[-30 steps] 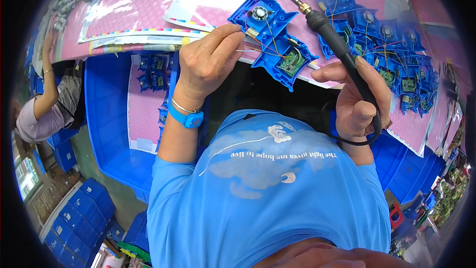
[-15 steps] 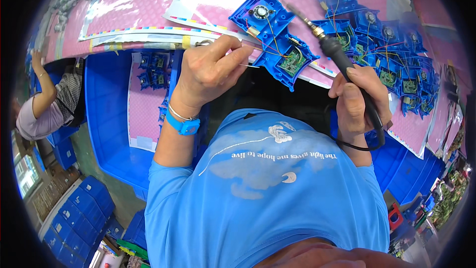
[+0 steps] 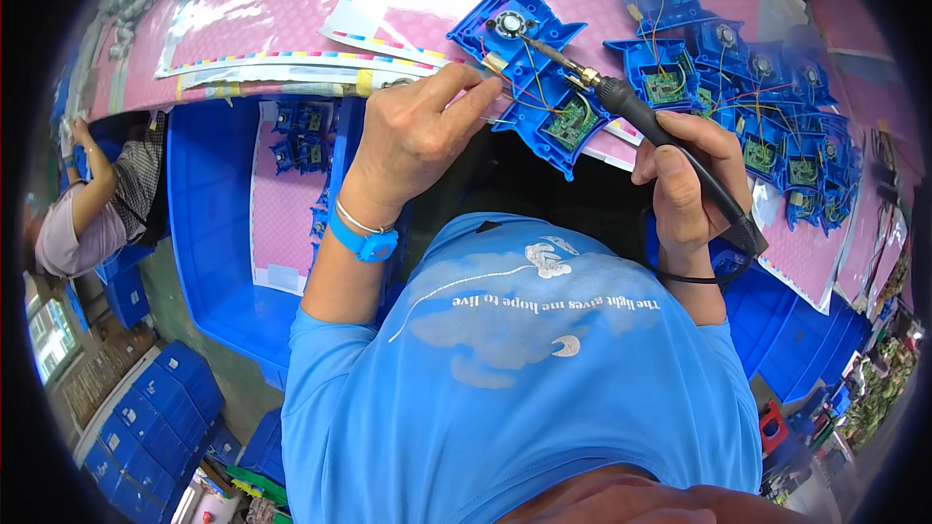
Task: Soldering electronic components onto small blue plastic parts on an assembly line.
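Head view: the right hand [image 3: 684, 184] is closed in a fist-like grip around the black handle of a soldering iron [image 3: 641, 121], the shaft running up and to the left from the fingers so that the metal tip lies over the upper part of a blue plastic housing [image 3: 529, 68]. The left hand [image 3: 417, 131] is closed in a pinch, thumb and forefinger pressed together on what appears to be a thin solder wire or lead; the item is too fine to identify with certainty. The pinch sits just beside the left edge of the housing, near the iron tip. The housing lies on the pink work mat [image 3: 291, 10], directly ahead of both sets of fingertips, with a round speaker at its far end, a small green circuit board [image 3: 571, 121] on the side nearer the right hand, and thin coloured wires between them. A row of similar blue housings [image 3: 767, 87] lies beyond the right hand's knuckles. A blue tray [image 3: 209, 233] sits below the left wrist. Judgement: the step in hand is soldering a wire joint inside the housing. The next move calls for a steady tip on the joint, wire fed from the left pinch, and clearance from neighbouring leads.
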Tool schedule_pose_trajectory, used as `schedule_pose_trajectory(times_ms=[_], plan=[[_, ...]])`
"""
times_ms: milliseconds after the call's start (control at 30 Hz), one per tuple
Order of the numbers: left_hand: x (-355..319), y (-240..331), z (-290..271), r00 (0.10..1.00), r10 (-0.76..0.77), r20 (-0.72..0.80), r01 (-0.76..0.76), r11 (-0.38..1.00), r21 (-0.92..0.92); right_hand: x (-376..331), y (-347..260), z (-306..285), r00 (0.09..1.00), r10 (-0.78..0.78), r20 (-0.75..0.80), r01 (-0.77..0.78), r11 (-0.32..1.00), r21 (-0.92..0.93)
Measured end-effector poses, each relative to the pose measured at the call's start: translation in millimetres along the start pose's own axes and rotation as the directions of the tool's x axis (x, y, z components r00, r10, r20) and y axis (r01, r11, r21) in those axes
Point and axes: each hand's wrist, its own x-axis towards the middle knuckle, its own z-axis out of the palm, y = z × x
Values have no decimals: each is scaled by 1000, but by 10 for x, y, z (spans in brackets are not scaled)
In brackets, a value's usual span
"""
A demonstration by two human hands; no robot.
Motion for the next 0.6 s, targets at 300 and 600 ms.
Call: schedule_pose_trajectory(times_ms=[300,600], plan=[[63,49,-22,973,168,-158,-151,982,115,31,-62,15,998,61,30,-57,993,-99],[184,-41,88,992,86,-92,-75,991,110,101,39,43,992,71,107,-53,985,-167]])
